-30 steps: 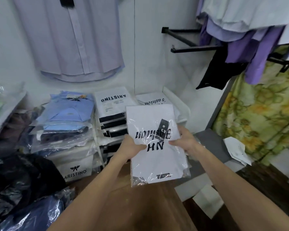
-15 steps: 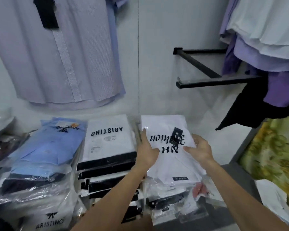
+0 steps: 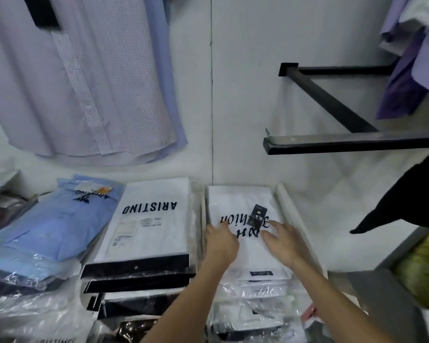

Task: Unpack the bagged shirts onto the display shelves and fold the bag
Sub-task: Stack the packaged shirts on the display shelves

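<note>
A white shirt in clear wrap [image 3: 235, 206], printed with black lettering, lies flat on top of the right-hand stack of packed shirts [image 3: 255, 308] against the wall. My left hand [image 3: 221, 243] rests palm down on its near left part, fingers spread. Over its near right part my right hand [image 3: 281, 241] lies flat too, blurred. Neither hand grips the pack. A small dark tag [image 3: 258, 214] sits on the shirt just beyond my fingers.
Left of it stands a stack of white ARISTINO packs [image 3: 149, 224], then a pile of blue wrapped shirts [image 3: 52, 224]. A striped shirt [image 3: 84, 78] hangs on the wall above. Black rack bars [image 3: 344, 142] jut out at right, with purple and black garments [image 3: 406, 78].
Both hands carried the white pack forward from in front of me onto the right stack, then let go of its edges and now lie flat on top.
</note>
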